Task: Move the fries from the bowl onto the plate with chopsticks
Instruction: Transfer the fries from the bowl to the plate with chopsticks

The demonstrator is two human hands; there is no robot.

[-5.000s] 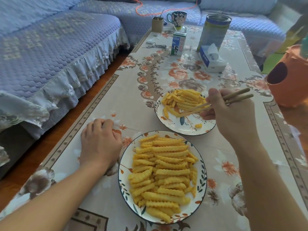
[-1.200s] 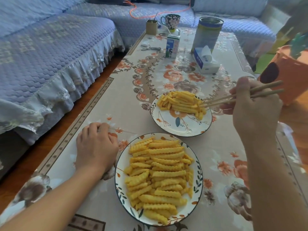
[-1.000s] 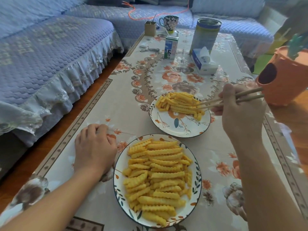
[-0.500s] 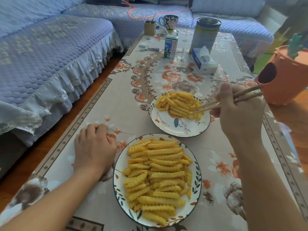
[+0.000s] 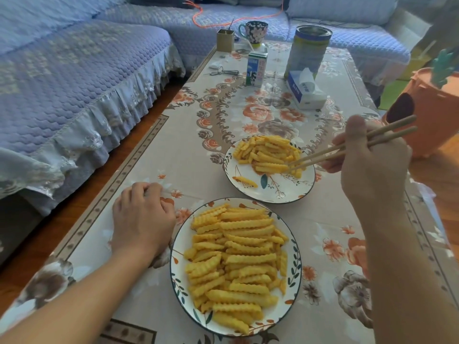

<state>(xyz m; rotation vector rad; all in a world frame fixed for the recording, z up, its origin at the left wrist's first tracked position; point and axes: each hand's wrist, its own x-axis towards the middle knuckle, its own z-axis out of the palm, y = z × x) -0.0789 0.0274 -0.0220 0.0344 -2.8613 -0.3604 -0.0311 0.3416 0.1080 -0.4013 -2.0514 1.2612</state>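
On the flowered tablecloth stand two patterned dishes. The far one, the bowl, holds a small heap of crinkle fries at its back. The near plate is piled with fries. My right hand grips a pair of wooden chopsticks. Their tips are in the right side of the bowl's heap, slightly apart; whether they pinch a fry I cannot tell. My left hand rests on the cloth left of the plate, fingers loosely curled, holding nothing.
At the table's far end stand a milk carton, a tall tin, a tissue pack, a mug and a small box. An orange pot is off the right edge. A blue sofa runs along the left.
My right hand came down and left from above the bowl's right rim, bringing the chopstick tips into the fries. My left hand has stayed where it was.
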